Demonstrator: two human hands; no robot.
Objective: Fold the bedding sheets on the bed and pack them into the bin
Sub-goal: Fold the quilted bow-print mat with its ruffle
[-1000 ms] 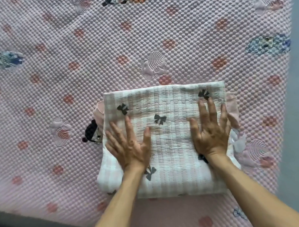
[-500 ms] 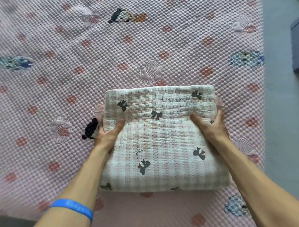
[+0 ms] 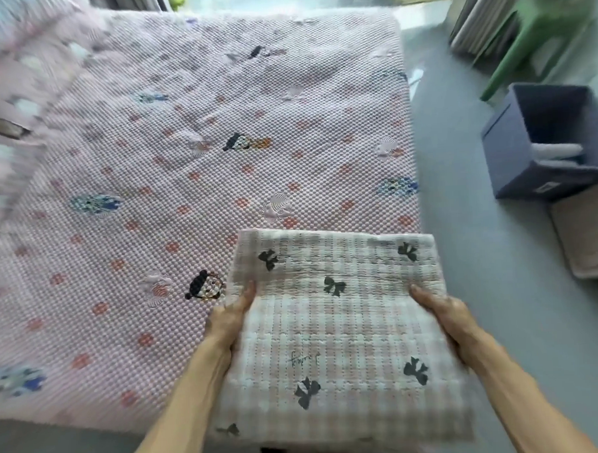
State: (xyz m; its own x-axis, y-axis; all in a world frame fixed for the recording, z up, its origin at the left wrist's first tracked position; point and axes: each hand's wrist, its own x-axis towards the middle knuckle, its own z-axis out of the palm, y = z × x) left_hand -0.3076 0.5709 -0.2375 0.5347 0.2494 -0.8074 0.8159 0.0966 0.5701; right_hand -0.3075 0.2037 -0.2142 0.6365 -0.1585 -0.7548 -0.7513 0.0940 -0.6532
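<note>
Since the earlier frames the folded sheet [image 3: 333, 331] has come up off the bed [image 3: 186, 183]; a second ago both palms lay flat on top of it, and half a second ago the hands had slid to its sides; the view has swung too, so that the bin [image 3: 514, 158] now shows at the right. The sheet is now held in the air over the near right corner of the bed, partly past the edge and above the grey floor [image 3: 470, 253]; the left hand [image 3: 228, 320] grips its left edge with the thumb lying on top, and the right hand [image 3: 447, 317] grips the right edge the same way; the fingers are hidden beneath the cloth, so how far they curl cannot be told.

The bundle is a quilted check cloth with black bows, thick and soft; it is probably light but floppy, and the layers could slide apart or the middle sag if taken by one edge alone; support from below at both sides, as here, suits it best. The bin stands open on the floor, well apart from the bed, with something pale [image 3: 558, 151] already inside; a flat mat [image 3: 589, 234] lies just beside it. The step in hand is likely the carry across to the bin.
</note>
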